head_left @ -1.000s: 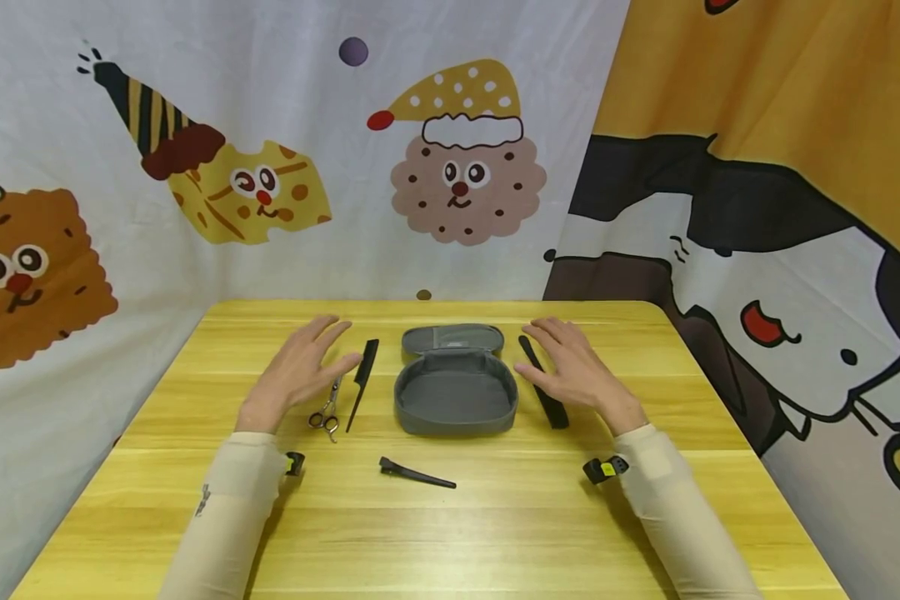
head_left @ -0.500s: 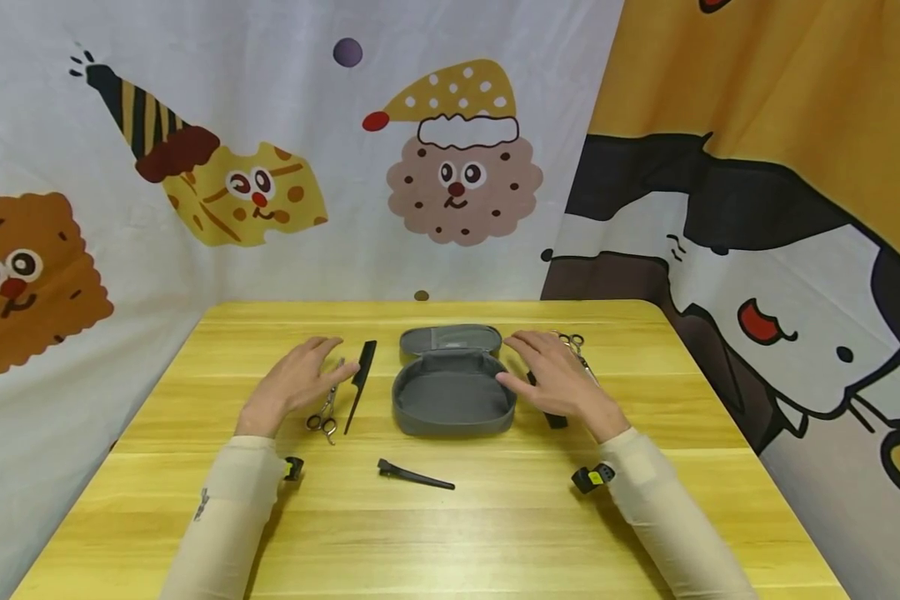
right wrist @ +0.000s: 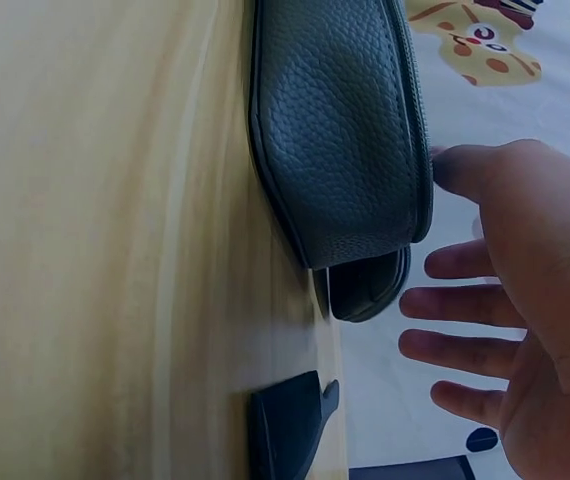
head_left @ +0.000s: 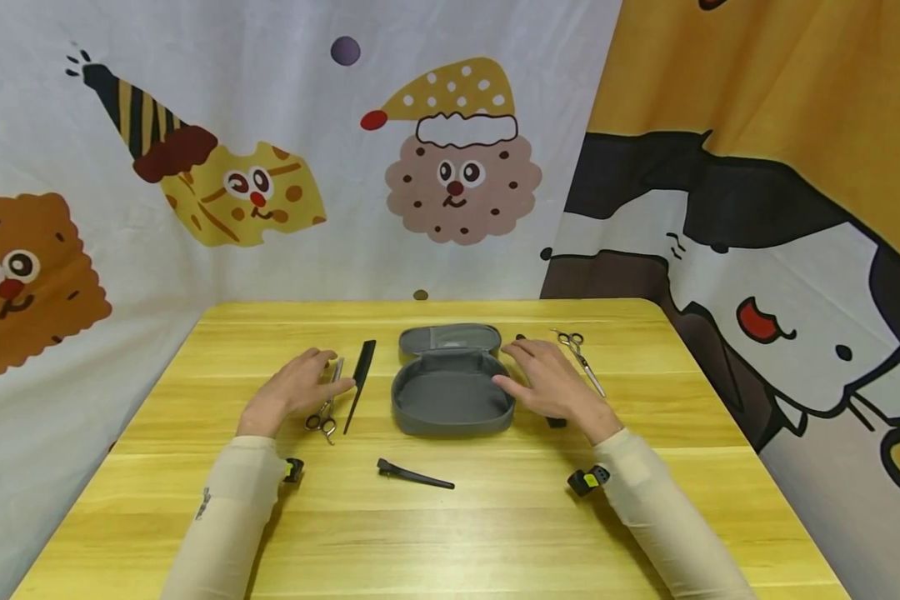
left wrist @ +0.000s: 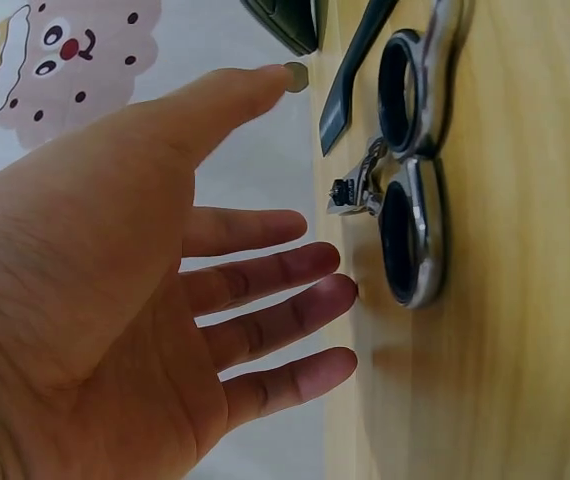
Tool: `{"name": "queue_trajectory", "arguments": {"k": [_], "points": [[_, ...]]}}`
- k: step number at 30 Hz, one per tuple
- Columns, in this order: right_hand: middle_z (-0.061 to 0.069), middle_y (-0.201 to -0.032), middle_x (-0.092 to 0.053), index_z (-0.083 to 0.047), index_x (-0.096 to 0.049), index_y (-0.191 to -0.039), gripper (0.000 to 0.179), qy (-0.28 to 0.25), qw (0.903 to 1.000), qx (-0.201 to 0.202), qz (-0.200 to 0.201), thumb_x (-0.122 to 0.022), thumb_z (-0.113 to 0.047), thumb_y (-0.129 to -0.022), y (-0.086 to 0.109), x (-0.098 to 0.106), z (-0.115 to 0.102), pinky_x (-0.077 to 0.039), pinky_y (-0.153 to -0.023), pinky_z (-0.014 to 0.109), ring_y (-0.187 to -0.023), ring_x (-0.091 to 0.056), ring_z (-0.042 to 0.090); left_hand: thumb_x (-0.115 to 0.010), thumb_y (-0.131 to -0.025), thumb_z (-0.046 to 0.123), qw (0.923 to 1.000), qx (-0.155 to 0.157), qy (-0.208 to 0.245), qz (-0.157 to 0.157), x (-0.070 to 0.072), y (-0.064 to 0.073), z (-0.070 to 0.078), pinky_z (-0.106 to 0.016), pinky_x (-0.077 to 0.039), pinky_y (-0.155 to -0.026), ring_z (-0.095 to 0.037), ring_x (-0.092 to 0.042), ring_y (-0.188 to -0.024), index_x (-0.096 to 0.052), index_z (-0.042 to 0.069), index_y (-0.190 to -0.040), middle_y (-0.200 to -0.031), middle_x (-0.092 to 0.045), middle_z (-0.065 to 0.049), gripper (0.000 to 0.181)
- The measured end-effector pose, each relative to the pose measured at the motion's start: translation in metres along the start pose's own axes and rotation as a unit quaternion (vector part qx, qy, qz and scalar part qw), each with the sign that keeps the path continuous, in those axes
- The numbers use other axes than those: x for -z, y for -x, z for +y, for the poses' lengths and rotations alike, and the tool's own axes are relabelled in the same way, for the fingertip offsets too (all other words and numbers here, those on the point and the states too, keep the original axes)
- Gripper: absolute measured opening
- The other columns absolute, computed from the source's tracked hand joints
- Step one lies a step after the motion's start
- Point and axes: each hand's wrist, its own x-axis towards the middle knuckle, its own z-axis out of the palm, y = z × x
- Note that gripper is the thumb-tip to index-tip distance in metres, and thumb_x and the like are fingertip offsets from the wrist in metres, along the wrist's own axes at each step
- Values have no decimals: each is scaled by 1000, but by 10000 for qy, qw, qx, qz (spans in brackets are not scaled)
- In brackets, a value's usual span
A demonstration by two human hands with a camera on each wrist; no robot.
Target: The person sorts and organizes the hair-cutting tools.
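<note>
My left hand (head_left: 291, 393) hovers over a pair of silver hair scissors (head_left: 328, 426) with dark-lined finger rings, fingers spread and holding nothing. Just right of it lies a black tail comb (head_left: 363, 367). An open grey zip case (head_left: 453, 424) stands mid-table, its lid folded back and its inside bare. My right hand (head_left: 558, 385) is at the case's right side, the thumb overlapping its zipped rim in the right wrist view; its fingers are apart and grip nothing. Beneath this hand lies a long flat black tool (right wrist: 290, 425), mostly hidden in the head view.
A second pair of silver scissors (head_left: 587, 365) lies right of my right hand. In front of the case is a black hair clip (head_left: 416, 476). The wooden table (head_left: 480, 550) backs onto a curtain (head_left: 285, 267) with cartoon prints.
My right hand has moved left to the case's side, uncovering the right-hand scissors. My left hand has come slightly lower and nearer, its fingers bending a little. The tools have stayed put.
</note>
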Motion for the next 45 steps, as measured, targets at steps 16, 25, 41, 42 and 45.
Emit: {"name": "queue_trajectory", "arguments": {"k": [16, 25, 41, 42, 45], "points": [[17, -130, -81, -2, -74, -143, 44, -271, 9996, 80, -68, -73, -33, -112, 2, -3, -5, -59, -112, 64, -114, -79, 33, -72, -110, 48, 9999, 154, 1, 36, -5, -3, 1, -59, -61, -99, -36, -69, -112, -71, -2, -133, -134, -69, -23, 55], [15, -123, -83, -2, -75, -141, 41, -211, 9996, 186, -2, -75, -29, -110, 1, -4, -3, -61, -106, 64, -109, -80, 32, -79, -108, 32, 9994, 297, 173, -29, -6, -3, 6, -36, -54, -72, -23, -63, -82, -71, -2, -116, -101, -71, -15, 36], [13, -119, -82, -2, -74, -141, 38, -356, 9991, 162, -136, -73, -26, -111, 0, -4, -3, -67, -92, 51, -102, -79, 28, -77, -105, 13, 9995, 159, 235, 145, -5, -3, 10, -35, -60, -68, -22, -69, -77, -81, -1, -107, -97, -79, -16, 15], [12, -117, -82, -2, -74, -141, 37, -393, 9990, 137, -173, -72, -25, -111, -1, -4, -3, -66, -88, 48, -99, -78, 25, -77, -105, 13, 9995, 155, 218, 146, -6, -3, 10, -35, -60, -67, -22, -68, -77, -81, -1, -106, -97, -78, -16, 15], [8, -110, -81, -4, -74, -140, 35, -459, 9986, 63, -268, -72, -22, -111, -1, -3, -4, -63, -78, 39, -88, -72, 17, -77, -104, 13, 9995, 184, 200, 133, -7, -4, 10, -34, -57, -65, -22, -66, -74, -80, 1, -103, -93, -76, -14, 13]]}}
